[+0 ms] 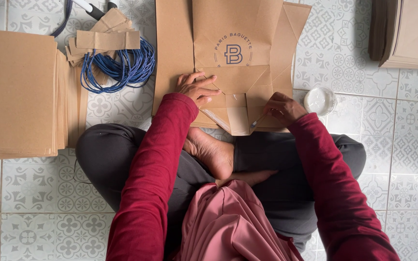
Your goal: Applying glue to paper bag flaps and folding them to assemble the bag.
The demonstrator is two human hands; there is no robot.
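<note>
At frame centre, on the tiled floor, the left hand [197, 89] presses flat, fingers spread, pinning a brown bag [233, 53] while the right hand [282, 108] pinches a brush [257, 122] against its folded flap.

The flattened bag [238, 58] and the stacked sheets [18, 92] are matt brown kraft paper, the coiled cord [122, 70] is smooth blue plastic, the small tub [320, 100] is glossy translucent plastic, and the floor [402, 145] is patterned, faintly glossy tile.
</note>
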